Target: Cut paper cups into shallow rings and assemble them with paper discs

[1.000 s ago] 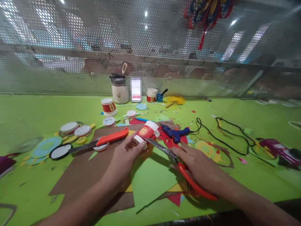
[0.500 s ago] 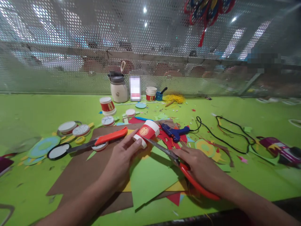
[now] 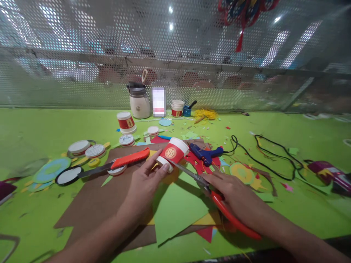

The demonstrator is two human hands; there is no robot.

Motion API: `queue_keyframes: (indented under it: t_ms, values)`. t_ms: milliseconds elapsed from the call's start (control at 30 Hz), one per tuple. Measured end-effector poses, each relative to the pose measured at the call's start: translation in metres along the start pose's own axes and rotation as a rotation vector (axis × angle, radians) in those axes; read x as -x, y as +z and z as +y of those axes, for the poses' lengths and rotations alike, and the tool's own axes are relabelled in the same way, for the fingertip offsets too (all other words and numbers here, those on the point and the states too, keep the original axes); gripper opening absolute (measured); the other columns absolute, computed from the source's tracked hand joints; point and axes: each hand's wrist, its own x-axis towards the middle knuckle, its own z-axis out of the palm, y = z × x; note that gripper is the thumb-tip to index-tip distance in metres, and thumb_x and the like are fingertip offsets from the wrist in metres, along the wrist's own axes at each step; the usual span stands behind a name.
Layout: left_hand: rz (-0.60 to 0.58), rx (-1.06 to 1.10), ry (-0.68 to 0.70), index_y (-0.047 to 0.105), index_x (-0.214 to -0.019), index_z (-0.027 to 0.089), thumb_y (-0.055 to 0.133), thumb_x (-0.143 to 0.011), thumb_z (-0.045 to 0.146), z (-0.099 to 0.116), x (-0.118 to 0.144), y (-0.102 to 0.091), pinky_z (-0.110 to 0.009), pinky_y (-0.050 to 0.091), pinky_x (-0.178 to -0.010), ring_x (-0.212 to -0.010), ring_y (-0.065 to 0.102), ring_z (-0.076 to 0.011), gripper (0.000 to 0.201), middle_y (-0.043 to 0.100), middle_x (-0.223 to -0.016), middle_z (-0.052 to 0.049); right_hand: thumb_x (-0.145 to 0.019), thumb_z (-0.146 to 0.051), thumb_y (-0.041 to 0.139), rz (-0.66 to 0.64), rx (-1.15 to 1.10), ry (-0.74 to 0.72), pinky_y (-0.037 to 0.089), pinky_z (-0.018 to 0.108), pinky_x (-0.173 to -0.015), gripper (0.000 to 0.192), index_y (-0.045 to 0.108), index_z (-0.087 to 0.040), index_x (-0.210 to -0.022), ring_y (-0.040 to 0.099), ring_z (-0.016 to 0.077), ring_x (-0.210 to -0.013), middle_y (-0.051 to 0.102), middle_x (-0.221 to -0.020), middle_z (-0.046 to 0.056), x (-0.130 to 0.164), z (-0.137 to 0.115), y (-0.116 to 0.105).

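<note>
A red and white paper cup [image 3: 173, 150] lies tilted in my left hand [image 3: 146, 182], held between thumb and fingers near its base. My right hand [image 3: 227, 190] is closed round the red handles of a pair of scissors [image 3: 193, 176]. The scissors' blades reach up to the cup's lower side and touch or overlap it; whether they have cut in I cannot tell. Beneath both hands is a green paper sheet [image 3: 178, 212] over brown card [image 3: 101, 193]. Left of the cup lies an orange utility knife [image 3: 131, 157].
A blue glue gun [image 3: 206, 154] with a black cord lies right of the cup. Round cup pieces [image 3: 79, 147] and paper discs [image 3: 52, 168] are scattered on the left. At the back stand a jug [image 3: 139, 104], a phone [image 3: 159, 102] and stacked cups [image 3: 177, 108]. A purple tool [image 3: 329, 174] lies far right.
The cup has turned slightly in my left hand, its open end swinging a little to the right. The scissors stay against it. The whole view has shifted slightly.
</note>
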Motion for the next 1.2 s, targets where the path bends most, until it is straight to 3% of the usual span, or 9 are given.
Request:
queue_keyframes:
  t_ms: [267,533,700,800,867,1067,1200]
  values:
    - [0.007,0.05,0.018,0.054,-0.138,0.02,0.085,-0.063,0.033,0.002,0.001,0.002,-0.043,0.054,-0.089,-0.106,0.066,-0.0334,0.082,0.071,-0.119,-0.014,-0.09,-0.01,0.046,0.02,-0.109,-0.019,0.049,0.045,-0.09,0.038,0.062,-0.019,-0.123,0.063,0.028,-0.105,0.068,-0.116,0.014,-0.001,-0.002,0.002]
    - [0.031,0.058,-0.019,0.047,-0.142,0.022,0.083,-0.068,0.03,0.007,0.008,0.008,-0.04,0.052,-0.092,-0.118,0.06,-0.0325,0.083,0.065,-0.13,-0.012,-0.089,-0.006,0.045,0.023,-0.133,-0.031,0.048,0.046,-0.093,0.04,0.063,-0.019,-0.122,0.063,0.028,-0.106,0.068,-0.119,0.013,-0.001,0.0,0.006]
    - [-0.017,0.178,-0.004,0.059,-0.131,0.02,0.072,-0.08,0.031,0.01,0.004,0.003,-0.029,0.054,-0.087,-0.108,0.065,-0.0239,0.053,0.072,-0.116,-0.009,-0.091,-0.009,0.045,0.058,-0.102,-0.032,0.049,0.045,-0.091,0.038,0.062,-0.018,-0.124,0.064,0.0277,-0.103,0.069,-0.116,0.013,0.001,0.002,0.007]
    - [-0.065,0.176,-0.099,0.071,-0.108,0.016,0.068,-0.084,0.031,0.013,0.0,-0.002,-0.031,0.056,-0.084,-0.102,0.067,-0.0236,0.029,0.074,-0.111,-0.01,-0.092,-0.013,0.047,0.071,-0.061,-0.041,0.05,0.045,-0.089,0.036,0.063,-0.017,-0.123,0.065,0.0287,-0.101,0.069,-0.115,0.014,0.002,0.002,0.004]
    - [-0.114,0.147,-0.146,0.072,-0.099,0.014,0.068,-0.084,0.03,0.013,-0.002,-0.004,-0.032,0.056,-0.085,-0.1,0.068,-0.0244,0.022,0.074,-0.11,-0.012,-0.091,-0.012,0.047,0.064,-0.031,-0.039,0.051,0.045,-0.088,0.037,0.064,-0.018,-0.123,0.065,0.0287,-0.1,0.07,-0.113,0.015,0.002,0.003,0.002]
    - [-0.218,0.11,-0.076,0.073,-0.107,0.017,0.07,-0.083,0.031,0.01,-0.002,-0.002,-0.026,0.053,-0.084,-0.091,0.069,-0.0183,0.027,0.075,-0.109,-0.009,-0.089,-0.013,0.048,0.048,0.039,-0.052,0.048,0.045,-0.095,0.044,0.058,-0.02,-0.132,0.058,0.0303,-0.119,0.067,-0.12,0.014,0.002,0.013,0.004]
    - [-0.169,0.124,-0.067,0.072,-0.113,0.019,0.074,-0.078,0.032,0.01,0.002,0.002,-0.028,0.054,-0.076,-0.079,0.07,-0.0186,0.037,0.077,-0.101,-0.009,-0.089,-0.014,0.048,0.054,0.018,-0.068,0.05,0.043,-0.091,0.044,0.058,-0.02,-0.132,0.062,0.0294,-0.112,0.068,-0.12,0.015,0.002,0.015,0.005]
